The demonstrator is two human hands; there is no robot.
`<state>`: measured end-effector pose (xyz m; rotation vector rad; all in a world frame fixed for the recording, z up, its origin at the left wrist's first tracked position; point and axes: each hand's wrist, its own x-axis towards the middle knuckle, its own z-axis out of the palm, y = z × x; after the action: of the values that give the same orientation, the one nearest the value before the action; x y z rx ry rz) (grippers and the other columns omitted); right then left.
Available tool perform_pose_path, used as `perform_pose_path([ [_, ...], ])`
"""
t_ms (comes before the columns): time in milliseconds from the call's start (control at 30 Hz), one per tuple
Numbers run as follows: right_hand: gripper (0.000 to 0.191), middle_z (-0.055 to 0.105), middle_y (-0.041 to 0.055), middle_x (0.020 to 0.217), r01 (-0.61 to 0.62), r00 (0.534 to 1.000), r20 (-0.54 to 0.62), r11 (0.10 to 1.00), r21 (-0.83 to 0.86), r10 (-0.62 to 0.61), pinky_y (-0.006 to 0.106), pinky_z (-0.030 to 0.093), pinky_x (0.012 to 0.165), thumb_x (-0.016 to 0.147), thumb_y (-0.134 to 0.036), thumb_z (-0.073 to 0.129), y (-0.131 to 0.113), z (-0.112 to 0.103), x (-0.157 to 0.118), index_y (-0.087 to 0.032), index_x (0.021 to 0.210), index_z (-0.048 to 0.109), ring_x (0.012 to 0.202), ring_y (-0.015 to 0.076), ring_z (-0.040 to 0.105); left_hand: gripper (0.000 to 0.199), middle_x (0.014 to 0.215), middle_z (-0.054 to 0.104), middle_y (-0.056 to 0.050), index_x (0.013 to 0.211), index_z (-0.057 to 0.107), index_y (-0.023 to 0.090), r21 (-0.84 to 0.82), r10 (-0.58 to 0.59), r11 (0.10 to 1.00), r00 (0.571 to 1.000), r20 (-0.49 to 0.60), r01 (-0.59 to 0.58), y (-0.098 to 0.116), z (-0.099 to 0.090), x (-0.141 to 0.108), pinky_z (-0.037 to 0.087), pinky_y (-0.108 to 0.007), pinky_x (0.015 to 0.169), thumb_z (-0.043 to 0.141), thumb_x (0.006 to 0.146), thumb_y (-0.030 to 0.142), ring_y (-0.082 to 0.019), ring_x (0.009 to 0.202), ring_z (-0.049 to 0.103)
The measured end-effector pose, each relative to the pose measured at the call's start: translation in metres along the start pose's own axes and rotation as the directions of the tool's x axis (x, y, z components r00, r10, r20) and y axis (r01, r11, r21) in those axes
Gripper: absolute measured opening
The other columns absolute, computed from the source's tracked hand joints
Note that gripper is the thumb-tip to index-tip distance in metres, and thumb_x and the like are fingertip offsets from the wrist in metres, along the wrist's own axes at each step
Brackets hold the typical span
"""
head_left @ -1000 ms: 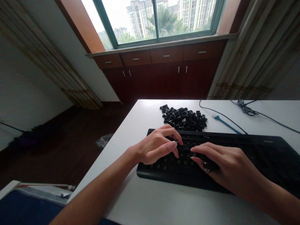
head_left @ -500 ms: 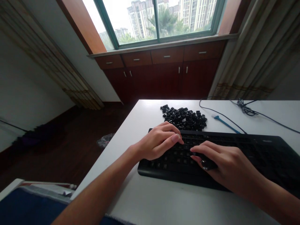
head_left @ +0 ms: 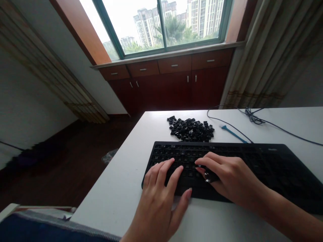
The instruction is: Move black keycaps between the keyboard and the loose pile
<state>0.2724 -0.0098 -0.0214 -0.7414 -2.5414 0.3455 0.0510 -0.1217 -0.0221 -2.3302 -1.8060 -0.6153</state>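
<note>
A black keyboard [head_left: 252, 161] lies on the white table, its left part showing bare key sockets. My left hand [head_left: 161, 191] rests with spread fingers over the keyboard's lower left part, holding nothing. Over the middle, my right hand [head_left: 227, 174] is curled round a small dark tool with a shiny end [head_left: 208, 176]; its thumb and index finger point left, and most of the tool is hidden by the hand. Behind the keyboard sits a pile of loose black keycaps [head_left: 191, 129].
A blue brush-like tool [head_left: 234, 133] and a black cable [head_left: 275, 124] lie behind the keyboard on the white table [head_left: 108, 191]. A dark blue cloth [head_left: 50, 227] is at the lower left. Red cabinets [head_left: 166, 90] stand beyond the table.
My left hand has moved back toward the near edge of the keyboard, and its fingers have spread. The right hand keeps its grip. The whole view has shifted slightly.
</note>
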Motion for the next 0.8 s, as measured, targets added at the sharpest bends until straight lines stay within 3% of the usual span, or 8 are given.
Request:
perform_pose_path([
  [200,0.024,0.068,0.0034,0.098,0.011,1.0,-0.026,1.0,-0.011,-0.012,0.029,0.049,0.068,0.093,-0.014,0.058,-0.001,0.0,0.001,-0.022,0.115,0.061,0.079,0.0176,0.067,0.055,0.143,0.047,-0.017,0.142,0.044,0.018,0.029,-0.139,0.989,0.982,-0.128,0.144,0.0,0.009,-0.007,0.044,-0.053,0.106,0.062,0.092,0.033,-0.033,0.13,0.047],
  [533,0.022,0.069,0.0042,0.099,0.032,0.999,-0.039,0.999,-0.022,-0.033,0.029,0.051,0.068,0.095,-0.018,0.056,0.002,0.004,0.0,-0.021,0.116,0.062,0.078,0.0172,0.067,0.06,0.14,0.051,-0.017,0.145,0.037,0.017,0.0,-0.302,0.951,0.934,-0.191,0.308,0.0,0.014,-0.01,0.041,-0.055,0.106,0.059,0.094,0.039,-0.033,0.129,0.048],
  [667,0.023,0.069,0.004,0.098,0.038,0.998,-0.046,0.999,-0.028,-0.04,0.028,0.052,0.067,0.094,-0.018,0.057,0.003,0.005,-0.001,-0.021,0.116,0.062,0.075,0.0164,0.067,0.055,0.138,0.053,-0.016,0.142,0.041,0.018,-0.026,-0.308,0.95,0.924,-0.227,0.311,-0.001,0.011,-0.011,0.042,-0.054,0.105,0.06,0.094,0.037,-0.032,0.128,0.049],
  [800,0.022,0.069,0.0039,0.099,0.035,0.998,-0.054,0.999,-0.022,-0.036,0.029,0.052,0.068,0.095,-0.018,0.056,0.003,0.004,0.0,-0.022,0.116,0.061,0.075,0.0163,0.067,0.052,0.132,0.055,-0.014,0.139,0.043,0.018,-0.101,-0.261,0.965,0.928,-0.265,0.242,0.001,0.006,-0.013,0.047,-0.048,0.103,0.062,0.093,0.028,-0.029,0.124,0.052],
])
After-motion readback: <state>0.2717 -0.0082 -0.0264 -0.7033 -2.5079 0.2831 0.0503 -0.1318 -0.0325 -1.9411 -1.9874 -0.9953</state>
